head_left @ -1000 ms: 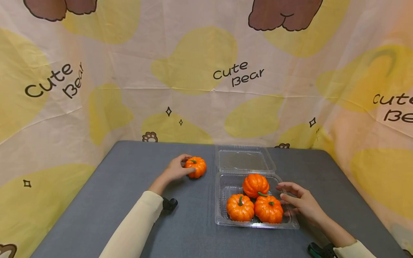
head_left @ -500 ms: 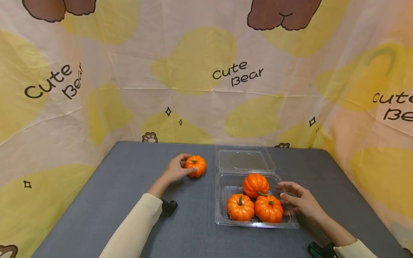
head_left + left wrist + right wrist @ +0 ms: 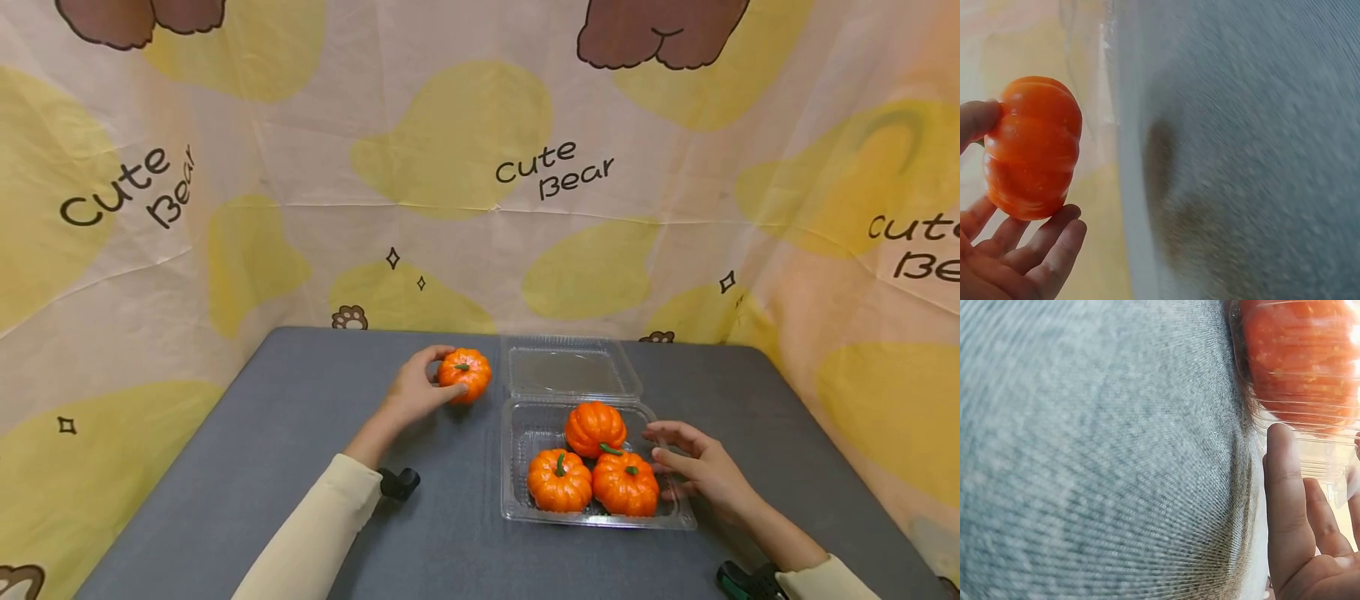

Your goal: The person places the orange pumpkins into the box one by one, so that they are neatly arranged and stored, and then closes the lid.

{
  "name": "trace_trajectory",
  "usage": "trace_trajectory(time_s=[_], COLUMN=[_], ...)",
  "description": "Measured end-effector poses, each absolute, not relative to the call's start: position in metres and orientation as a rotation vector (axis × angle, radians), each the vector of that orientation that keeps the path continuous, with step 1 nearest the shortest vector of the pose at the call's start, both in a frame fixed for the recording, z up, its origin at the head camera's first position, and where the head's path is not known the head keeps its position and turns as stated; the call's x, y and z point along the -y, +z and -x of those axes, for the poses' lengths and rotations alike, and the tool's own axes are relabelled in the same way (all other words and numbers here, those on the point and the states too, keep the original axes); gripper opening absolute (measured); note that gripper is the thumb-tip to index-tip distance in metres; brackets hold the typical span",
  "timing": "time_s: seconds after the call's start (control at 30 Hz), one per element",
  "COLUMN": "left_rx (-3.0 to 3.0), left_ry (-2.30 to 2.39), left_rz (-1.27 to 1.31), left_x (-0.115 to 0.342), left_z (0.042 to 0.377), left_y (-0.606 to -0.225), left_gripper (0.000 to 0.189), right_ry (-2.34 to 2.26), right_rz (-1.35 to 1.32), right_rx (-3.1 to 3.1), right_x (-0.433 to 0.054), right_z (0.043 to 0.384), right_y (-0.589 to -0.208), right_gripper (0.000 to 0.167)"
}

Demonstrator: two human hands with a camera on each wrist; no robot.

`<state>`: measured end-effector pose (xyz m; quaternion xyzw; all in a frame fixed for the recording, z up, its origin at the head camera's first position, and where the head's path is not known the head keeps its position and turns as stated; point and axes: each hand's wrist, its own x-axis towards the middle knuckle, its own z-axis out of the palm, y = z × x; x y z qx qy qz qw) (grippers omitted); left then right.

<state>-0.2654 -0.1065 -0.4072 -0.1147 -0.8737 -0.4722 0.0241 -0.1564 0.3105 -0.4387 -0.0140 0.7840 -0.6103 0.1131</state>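
Observation:
My left hand [image 3: 417, 390] pinches a small orange pumpkin [image 3: 465, 376] with a green stem between thumb and fingers. In the left wrist view this pumpkin [image 3: 1034, 150] is held off the table, its shadow on the cloth. A clear plastic clamshell box [image 3: 517, 450] lies opened to the right. Inside it sit three more pumpkins: one at the back [image 3: 595, 428], one front left [image 3: 559, 481] and one front right [image 3: 626, 485]. My right hand [image 3: 708, 473] is at the box's right side, its fairly straight fingers against the clear wall in the right wrist view.
The box's lid [image 3: 573, 372] lies folded back behind its base. A grey cloth covers the table [image 3: 247, 467]. Behind and beside it hangs a printed curtain [image 3: 450, 167]. Each wrist wears a black strap device [image 3: 400, 483].
My left hand has lifted the pumpkin and carried it slightly right, toward the box. The right hand, the box and the pumpkins inside it have stayed in place.

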Motion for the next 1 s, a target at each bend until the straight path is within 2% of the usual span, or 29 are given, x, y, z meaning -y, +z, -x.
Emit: trace_trajectory(time_s=[0.53, 1.0], left_rx=[2.591, 2.621], left_ry=[-1.496, -1.339], left_rz=[0.689, 0.972], left_x=[0.07, 0.043], left_z=[0.235, 0.222], left_y=[-0.383, -0.384], left_gripper=[0.062, 0.061], right_ry=[-1.787, -1.795], right_rz=[0.036, 0.027], right_rx=[-2.298, -2.281], right_x=[-0.309, -0.31], right_z=[0.155, 0.155], right_y=[-0.437, -0.438], right_gripper=[0.045, 0.045])
